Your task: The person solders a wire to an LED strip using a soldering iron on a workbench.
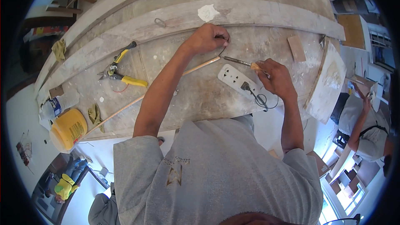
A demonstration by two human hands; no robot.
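My left hand is closed, with thumb and fingers pinching a thin dark wire. This wire runs down to the end of a long, thin, light-coloured strip, which crosses the workbench and passes under my left forearm. In my right hand is a soldering iron, gripped by its wooden handle. Its tip points left and meets the strip's end, close to the wire; whether they touch is too small to tell. Below the iron lies a white power strip with a black plug in it.
Yellow-handled snips lie left of my forearm. A yellow tub, a clear bottle and a cloth sit at the left edge. Long boards span the back. A wood piece lies right; another person is beyond.
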